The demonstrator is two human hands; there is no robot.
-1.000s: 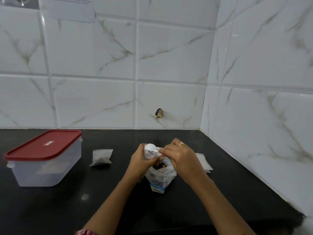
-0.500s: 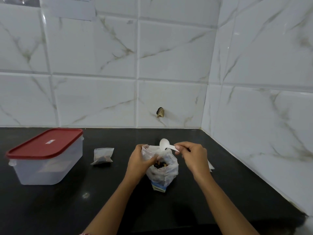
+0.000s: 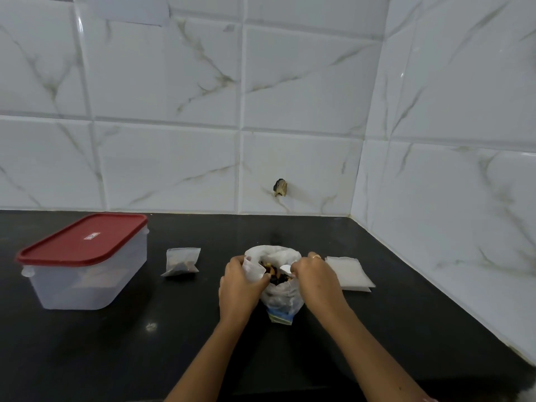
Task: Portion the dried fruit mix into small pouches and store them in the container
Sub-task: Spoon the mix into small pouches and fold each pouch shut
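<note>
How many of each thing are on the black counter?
Box with red lid: 1
Filled small pouch: 1
Big bag of fruit mix: 1
White spoon: 1
Stack of empty pouches: 1
Total: 5

We find a single view, from a camera worn on the person's head, looking forward and down across the black counter (image 3: 116, 343) toward a tiled corner. The back wall (image 3: 203, 111) fills the far upper half; the side wall (image 3: 464, 169) closes the right. Both forearms enter from the near edge, and the hands sit near centre, fairly close to the lens. Wide-angle bending shows at the edges. No second view exists to share any part.
</note>
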